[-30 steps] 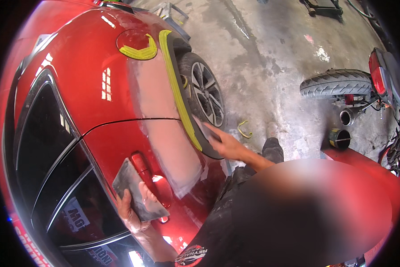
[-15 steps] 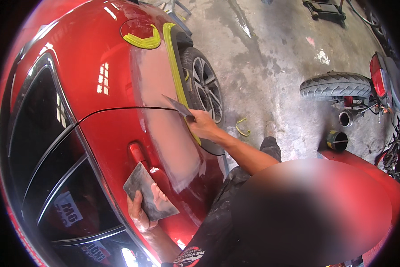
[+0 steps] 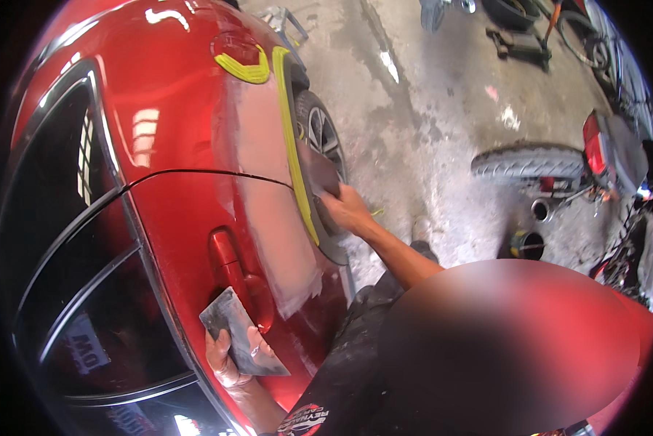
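Observation:
My left hand (image 3: 222,360) grips a flat grey putty board (image 3: 228,317) with a lump of pinkish body filler (image 3: 259,341) on it, just below the red door handle (image 3: 226,260). A dark, flat putty spreader (image 3: 319,172) is in my right hand (image 3: 350,211), its fingers closed on the near end. The spreader is beside the wheel arch, in front of the wheel (image 3: 325,131) and apart from the panel. A long band of pinkish filler (image 3: 259,134) covers the red car panel (image 3: 174,138), crossing the door seam. Yellow masking tape (image 3: 290,145) edges the arch.
More yellow tape (image 3: 243,70) rims the round fuel flap. A motorcycle's rear tyre (image 3: 526,161) and an open can (image 3: 528,245) are to the right on the concrete floor (image 3: 421,109). A floor jack (image 3: 519,47) lies farther back. Dark car windows (image 3: 57,174) are at left.
My right hand has drawn the spreader off the filler band, rightward to the wheel arch. My left hand still holds the board, slightly lower in view. The whole view has shifted.

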`<state>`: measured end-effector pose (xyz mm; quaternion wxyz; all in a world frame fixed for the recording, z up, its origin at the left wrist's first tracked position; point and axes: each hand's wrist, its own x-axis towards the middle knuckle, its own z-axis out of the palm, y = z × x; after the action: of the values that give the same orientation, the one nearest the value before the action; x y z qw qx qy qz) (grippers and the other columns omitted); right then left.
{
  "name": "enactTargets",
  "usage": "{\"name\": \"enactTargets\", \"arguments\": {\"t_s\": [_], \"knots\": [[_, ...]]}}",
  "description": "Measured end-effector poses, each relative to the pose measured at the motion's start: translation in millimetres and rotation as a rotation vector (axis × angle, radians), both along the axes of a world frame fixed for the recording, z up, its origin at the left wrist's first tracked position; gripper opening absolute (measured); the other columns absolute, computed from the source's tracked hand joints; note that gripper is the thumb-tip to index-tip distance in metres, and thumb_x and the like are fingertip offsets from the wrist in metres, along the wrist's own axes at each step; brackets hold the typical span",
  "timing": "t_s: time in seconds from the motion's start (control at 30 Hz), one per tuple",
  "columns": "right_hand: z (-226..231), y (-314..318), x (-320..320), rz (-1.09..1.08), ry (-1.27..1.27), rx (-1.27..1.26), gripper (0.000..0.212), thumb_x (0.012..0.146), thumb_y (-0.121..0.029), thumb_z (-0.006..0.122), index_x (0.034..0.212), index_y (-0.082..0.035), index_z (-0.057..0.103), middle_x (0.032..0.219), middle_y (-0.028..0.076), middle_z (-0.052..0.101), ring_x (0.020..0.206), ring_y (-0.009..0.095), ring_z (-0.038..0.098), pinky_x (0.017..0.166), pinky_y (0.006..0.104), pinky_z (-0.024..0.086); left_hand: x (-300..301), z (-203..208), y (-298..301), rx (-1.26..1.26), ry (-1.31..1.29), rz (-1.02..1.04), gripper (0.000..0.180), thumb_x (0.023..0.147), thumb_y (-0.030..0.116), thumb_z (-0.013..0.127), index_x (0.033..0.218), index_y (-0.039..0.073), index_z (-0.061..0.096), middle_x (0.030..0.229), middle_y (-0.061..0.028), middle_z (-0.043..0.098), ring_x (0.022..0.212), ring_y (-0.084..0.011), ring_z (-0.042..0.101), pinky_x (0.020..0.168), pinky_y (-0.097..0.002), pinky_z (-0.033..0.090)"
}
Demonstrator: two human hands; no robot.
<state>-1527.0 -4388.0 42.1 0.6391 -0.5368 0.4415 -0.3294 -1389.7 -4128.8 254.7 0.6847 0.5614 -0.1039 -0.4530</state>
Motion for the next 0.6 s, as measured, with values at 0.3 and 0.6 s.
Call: {"name": "enactTargets", "arguments": {"t_s": [0.3, 0.6], "knots": [[79, -39, -44, 0.1, -0.181, 0.197, 0.03, 0.09, -0.024, 0.061, 0.104, 0.003, 0.066, 0.088, 0.003, 0.065, 0.081, 0.013, 0.058, 0.07, 0.0325, 0.048, 2, 2, -3, -0.085, -0.02, 0.194, 0.051, 0.083, 0.018, 0.072, 0.122, -0.005, 0.05, 0.09, -0.0173, 0.068, 0.07, -0.0281, 0.069, 0.059, -0.0406, 0.059], [124, -229, 23, 0.368, -0.424, 0.165, 0.033, 0.089, -0.007, 0.069, 0.12, -0.001, 0.059, 0.104, 0.003, 0.064, 0.093, 0.013, 0.059, 0.087, 0.0322, 0.046, -36, -5, -150, -0.421, -0.137, 0.538, 0.038, 0.084, 0.001, 0.069, 0.12, -0.005, 0.059, 0.107, -0.0115, 0.069, 0.093, -0.0209, 0.067, 0.084, -0.0342, 0.054]]}}
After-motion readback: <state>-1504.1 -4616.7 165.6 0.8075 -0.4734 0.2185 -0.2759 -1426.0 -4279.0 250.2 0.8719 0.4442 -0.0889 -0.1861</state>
